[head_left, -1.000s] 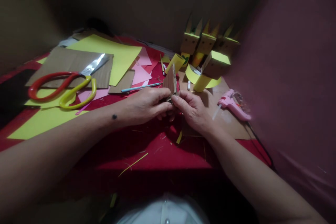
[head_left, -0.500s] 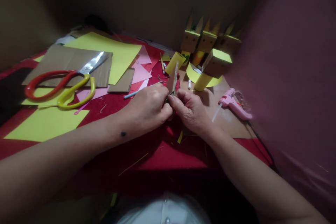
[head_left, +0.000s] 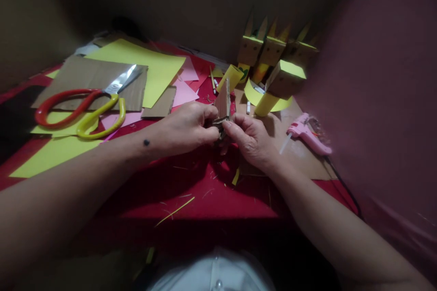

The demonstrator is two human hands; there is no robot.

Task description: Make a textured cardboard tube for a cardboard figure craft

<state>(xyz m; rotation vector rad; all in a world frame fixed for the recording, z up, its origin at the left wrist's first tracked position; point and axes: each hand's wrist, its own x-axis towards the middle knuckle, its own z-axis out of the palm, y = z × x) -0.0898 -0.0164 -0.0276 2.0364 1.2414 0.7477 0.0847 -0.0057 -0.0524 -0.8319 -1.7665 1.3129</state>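
Observation:
Between my hands, above the red cloth, is a folded piece of brown cardboard (head_left: 223,102), with one panel standing upright. My left hand (head_left: 193,128) pinches its left side, thumb and fingers closed at the lower edge. My right hand (head_left: 249,138) grips the lower right corner, thumb on top and fingers curled beneath. Just behind the cardboard lies a rolled yellow paper tube (head_left: 229,78). To the right a cardboard box head with a yellow top (head_left: 286,79) stands on a yellow tube.
Red-and-yellow scissors (head_left: 112,95) lie on a cardboard sheet (head_left: 75,77) and yellow paper at left. A pink glue gun (head_left: 309,134), with its cord, rests on cardboard at right. Several box-headed figures (head_left: 251,50) stand at the back. The red table (head_left: 205,200) has thin scraps near its front edge.
My left hand has shifted slightly left and its grip has moved, showing more of the folded cardboard. The cardboard's upright panel has turned a little. The whole view has shifted slightly.

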